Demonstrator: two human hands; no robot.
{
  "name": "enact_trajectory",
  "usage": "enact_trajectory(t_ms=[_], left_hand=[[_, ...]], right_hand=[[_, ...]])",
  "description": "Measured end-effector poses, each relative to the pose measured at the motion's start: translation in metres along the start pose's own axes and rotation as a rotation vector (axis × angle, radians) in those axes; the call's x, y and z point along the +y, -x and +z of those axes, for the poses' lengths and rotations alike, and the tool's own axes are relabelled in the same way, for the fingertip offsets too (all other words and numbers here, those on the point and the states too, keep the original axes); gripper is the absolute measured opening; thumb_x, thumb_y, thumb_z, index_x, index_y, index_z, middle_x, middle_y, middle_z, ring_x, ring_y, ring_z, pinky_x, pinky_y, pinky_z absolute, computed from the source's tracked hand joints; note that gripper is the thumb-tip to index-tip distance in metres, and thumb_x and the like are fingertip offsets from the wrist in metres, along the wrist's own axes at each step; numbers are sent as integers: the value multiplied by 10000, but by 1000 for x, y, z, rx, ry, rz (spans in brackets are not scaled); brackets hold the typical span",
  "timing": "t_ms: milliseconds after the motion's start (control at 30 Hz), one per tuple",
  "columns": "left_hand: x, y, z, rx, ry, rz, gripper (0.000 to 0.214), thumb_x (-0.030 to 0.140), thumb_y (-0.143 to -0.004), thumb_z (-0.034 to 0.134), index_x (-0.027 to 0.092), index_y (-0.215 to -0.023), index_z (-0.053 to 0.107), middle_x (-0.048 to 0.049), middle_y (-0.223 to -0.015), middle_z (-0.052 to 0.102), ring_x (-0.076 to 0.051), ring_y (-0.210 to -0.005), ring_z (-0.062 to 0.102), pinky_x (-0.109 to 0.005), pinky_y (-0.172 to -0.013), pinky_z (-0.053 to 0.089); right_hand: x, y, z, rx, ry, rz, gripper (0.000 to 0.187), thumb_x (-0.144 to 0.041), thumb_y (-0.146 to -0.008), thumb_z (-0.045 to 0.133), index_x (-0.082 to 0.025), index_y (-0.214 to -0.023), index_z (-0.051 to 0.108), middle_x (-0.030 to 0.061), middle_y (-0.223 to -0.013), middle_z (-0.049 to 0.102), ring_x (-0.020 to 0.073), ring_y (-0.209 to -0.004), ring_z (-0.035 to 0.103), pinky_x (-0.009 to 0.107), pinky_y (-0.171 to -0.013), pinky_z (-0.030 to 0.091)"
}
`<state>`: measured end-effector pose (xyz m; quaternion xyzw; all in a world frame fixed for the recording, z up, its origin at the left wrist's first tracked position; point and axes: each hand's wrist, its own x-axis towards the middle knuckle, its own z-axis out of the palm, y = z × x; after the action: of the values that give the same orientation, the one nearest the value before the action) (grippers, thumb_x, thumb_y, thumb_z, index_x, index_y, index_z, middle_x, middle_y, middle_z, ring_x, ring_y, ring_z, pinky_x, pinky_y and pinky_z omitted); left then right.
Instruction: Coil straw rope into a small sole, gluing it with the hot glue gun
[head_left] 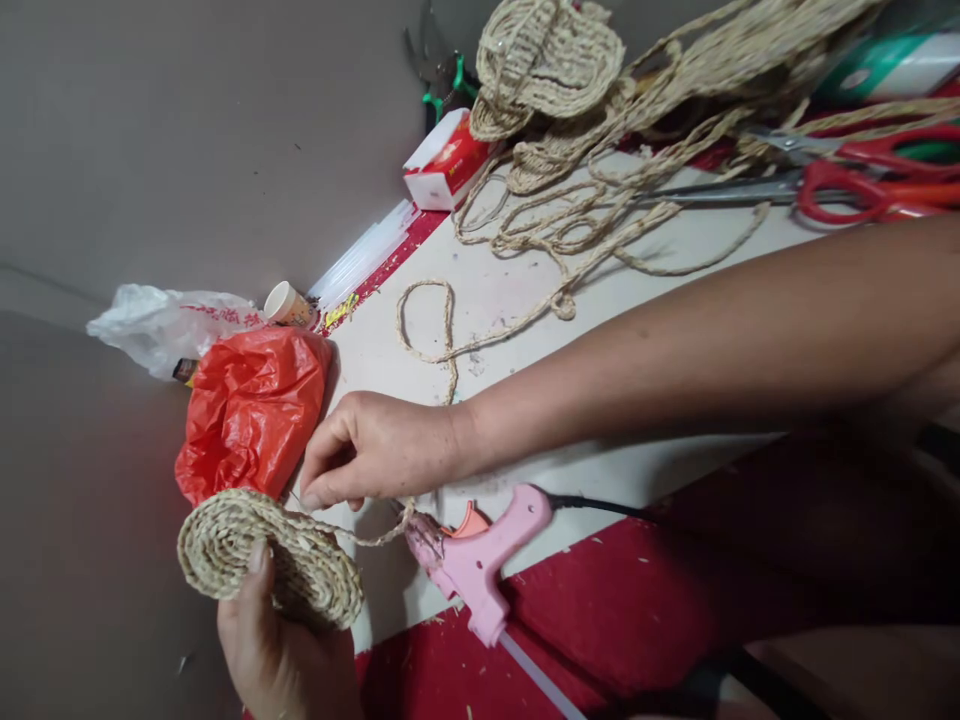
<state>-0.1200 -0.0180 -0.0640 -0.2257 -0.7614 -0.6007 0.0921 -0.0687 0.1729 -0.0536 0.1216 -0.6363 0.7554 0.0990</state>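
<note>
My left hand (pixel 274 650) holds a flat, sole-shaped coil of braided straw cord (pixel 217 540), its thumb pressed on the face. Close above the coil's edge is my right hand (pixel 382 445), its fingers pinched together; a faint thin strand shows near the fingertips, but what they hold is unclear. From the coil a loose end of straw cord (pixel 367 541) runs behind my right hand and on across the table. A pink hot glue gun (pixel 484 570) with a glue stick in it lies just below my right wrist.
A red plastic bag (pixel 255 400), a paper cup (pixel 289 305) and clear sticks (pixel 364 255) line the table's far edge. A tissue box (pixel 450 165), woven straw pieces (pixel 547 60), tangled cord (pixel 585 220) and red-handled scissors (pixel 840 190) lie beyond my right arm. The gun's black cable (pixel 600 505) trails toward me.
</note>
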Motion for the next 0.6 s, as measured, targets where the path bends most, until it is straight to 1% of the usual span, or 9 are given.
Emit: enact_trajectory(t_ms=[67,100,133,167,267,400,467,600], left_hand=[[4,2,7,53,33,-5,329,203,-581,777,217,-886,654,5,-950,600,-182,-900,576,-285,-775,490],[8,3,11,57,64,-29,268,243,-651,733,208,-906,660,-1,-905,612,-177,-835,590,-292,-723,506],[12,3,16,52,134,-99,225,273,-716,678,193,-926,667,-11,-864,622,-175,-782,597,-300,-686,516],[17,3,20,53,192,-141,219,279,-749,644,176,-940,672,-17,-825,628,-168,-737,599,-296,-655,520],[28,4,29,83,233,-169,205,227,-757,631,147,-937,684,-14,-753,636,-145,-669,600,-257,-610,514],[32,5,30,83,210,-151,205,229,-754,639,153,-939,684,1,-719,637,-144,-631,612,-250,-588,512],[32,5,30,86,205,-139,195,236,-755,641,151,-925,685,1,-725,639,-143,-645,616,-244,-594,510],[31,4,28,103,213,-164,166,242,-741,655,157,-880,683,3,-743,641,-137,-678,610,-234,-608,507]], right_hand=[[1,1,1,-29,2,22,83,-124,-792,613,-45,-789,637,-11,-648,570,12,-500,480,152,-525,428],[1,1,2,-45,1,37,87,-127,-797,609,-44,-795,634,-13,-646,566,14,-497,483,154,-519,427],[0,2,1,-63,-5,51,91,-132,-803,605,-44,-802,628,-13,-649,564,16,-496,490,156,-514,427],[0,2,1,-81,-17,63,96,-139,-809,601,-45,-810,622,-12,-657,566,19,-494,499,158,-508,426],[-1,1,-1,-133,-66,105,107,-163,-823,596,-57,-828,604,-15,-670,569,21,-493,515,152,-483,413],[-3,1,-2,-139,-88,160,90,-152,-824,597,-63,-817,588,-27,-647,560,13,-480,512,137,-473,400],[-3,2,-1,-128,-62,136,77,-135,-821,587,-58,-811,591,-24,-653,561,15,-481,514,141,-484,406],[-1,5,1,-101,24,-8,125,-160,-817,582,-48,-780,621,-5,-650,562,27,-524,507,163,-536,428]])
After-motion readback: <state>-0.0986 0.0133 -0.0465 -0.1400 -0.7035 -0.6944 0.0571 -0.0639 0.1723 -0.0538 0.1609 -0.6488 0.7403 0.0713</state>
